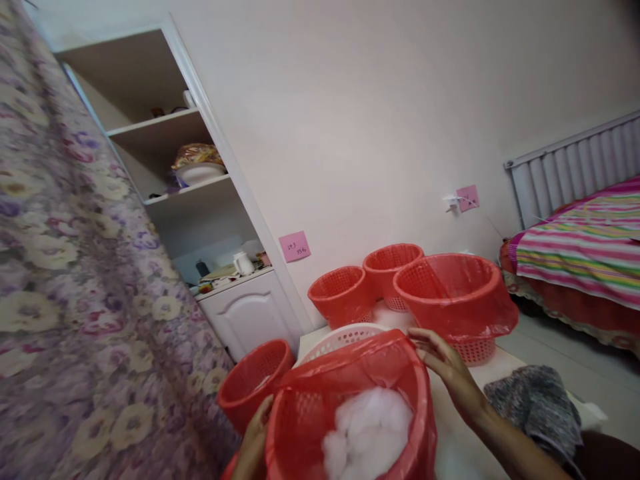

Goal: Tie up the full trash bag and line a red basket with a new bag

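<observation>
Where the white counter (500, 373) meets the wall, five red baskets show: three at the back, one (255, 383) at the left, and the nearest basket (350, 413), lined with a red plastic bag (345, 363) and holding white stuffing (367, 433). A white basket (340, 339) sits behind it. The left hand (255, 437) grips its near-left rim; the right hand (443, 367) pinches the bag at the far-right rim.
</observation>
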`<state>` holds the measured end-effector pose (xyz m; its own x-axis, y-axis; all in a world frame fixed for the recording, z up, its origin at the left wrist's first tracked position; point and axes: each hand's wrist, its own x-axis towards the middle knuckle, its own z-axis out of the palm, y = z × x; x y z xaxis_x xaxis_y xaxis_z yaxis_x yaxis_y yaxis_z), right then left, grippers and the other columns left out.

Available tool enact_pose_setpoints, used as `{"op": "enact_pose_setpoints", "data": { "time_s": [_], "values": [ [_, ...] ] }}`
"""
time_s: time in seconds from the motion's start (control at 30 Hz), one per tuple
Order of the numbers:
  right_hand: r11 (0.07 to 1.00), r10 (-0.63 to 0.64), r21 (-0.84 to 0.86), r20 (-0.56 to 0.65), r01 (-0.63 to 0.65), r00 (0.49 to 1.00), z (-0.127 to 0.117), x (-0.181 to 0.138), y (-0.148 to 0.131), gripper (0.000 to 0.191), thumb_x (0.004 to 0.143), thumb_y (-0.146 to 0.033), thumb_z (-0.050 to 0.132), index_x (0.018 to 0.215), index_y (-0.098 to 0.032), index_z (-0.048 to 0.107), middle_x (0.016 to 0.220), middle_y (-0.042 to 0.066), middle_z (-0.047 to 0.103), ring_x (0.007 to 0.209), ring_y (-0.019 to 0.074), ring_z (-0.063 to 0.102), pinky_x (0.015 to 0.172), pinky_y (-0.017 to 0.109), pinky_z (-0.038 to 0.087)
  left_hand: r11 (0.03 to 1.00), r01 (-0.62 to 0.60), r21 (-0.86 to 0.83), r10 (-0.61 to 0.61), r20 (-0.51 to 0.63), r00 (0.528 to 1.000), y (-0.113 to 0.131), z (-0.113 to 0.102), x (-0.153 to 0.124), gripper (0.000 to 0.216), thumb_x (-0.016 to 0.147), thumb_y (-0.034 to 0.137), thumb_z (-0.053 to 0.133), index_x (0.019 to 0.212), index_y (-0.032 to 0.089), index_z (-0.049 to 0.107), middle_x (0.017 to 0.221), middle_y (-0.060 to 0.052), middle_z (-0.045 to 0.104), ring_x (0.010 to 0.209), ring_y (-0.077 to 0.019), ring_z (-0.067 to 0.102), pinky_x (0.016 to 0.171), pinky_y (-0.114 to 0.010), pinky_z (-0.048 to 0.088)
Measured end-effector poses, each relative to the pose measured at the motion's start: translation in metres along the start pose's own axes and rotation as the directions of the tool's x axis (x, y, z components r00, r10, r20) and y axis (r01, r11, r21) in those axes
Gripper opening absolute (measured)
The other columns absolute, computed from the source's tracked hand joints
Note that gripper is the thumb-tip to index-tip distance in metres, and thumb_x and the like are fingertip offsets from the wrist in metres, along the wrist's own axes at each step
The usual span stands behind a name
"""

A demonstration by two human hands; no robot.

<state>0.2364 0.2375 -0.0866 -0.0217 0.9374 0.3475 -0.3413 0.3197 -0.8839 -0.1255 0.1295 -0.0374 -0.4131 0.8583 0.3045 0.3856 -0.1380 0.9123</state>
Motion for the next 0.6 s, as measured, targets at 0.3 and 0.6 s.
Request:
{"op": "enact_pose_setpoints", "data": {
  "time_s": [0.3, 0.6],
  "values": [
    [0.887, -0.15, -0.358, 0.373, 0.292, 0.915, 0.007, 0.048, -0.018, 0.051, 0.067, -0.022, 0.066, 0.117, -0.023, 0.067, 0.132, 0.012, 0.062, 0.125, 0.0329, 0.052, 0.107, 0.05, 0.038, 0.986, -0.106, 0.126, 0.065, 0.295, 0.953, 0.032, 0.011, 0.048, 0.053, 0.073, 0.037, 0.063, 0.121, 0.015, 0.061, 0.133, -0.015, 0.062, 0.125, -0.0298, 0.056, 0.108, -0.045, 0.041],
    [0.861, -0.162, -0.413, 0.333, 0.298, 0.929, 0.023, 0.083, -0.014, 0.016, 0.067, -0.01, 0.058, 0.066, -0.021, 0.069, 0.073, 0.002, 0.069, 0.072, 0.02, 0.061, 0.064, 0.031, 0.045, 0.903, -0.274, 0.332, 0.157, 0.338, 0.928, 0.033, 0.041, 0.083, 0.029, 0.064, 0.018, 0.055, 0.089, 0.017, 0.069, 0.098, -0.009, 0.071, 0.099, -0.0275, 0.062, 0.095, -0.041, 0.045]
  ]
}}
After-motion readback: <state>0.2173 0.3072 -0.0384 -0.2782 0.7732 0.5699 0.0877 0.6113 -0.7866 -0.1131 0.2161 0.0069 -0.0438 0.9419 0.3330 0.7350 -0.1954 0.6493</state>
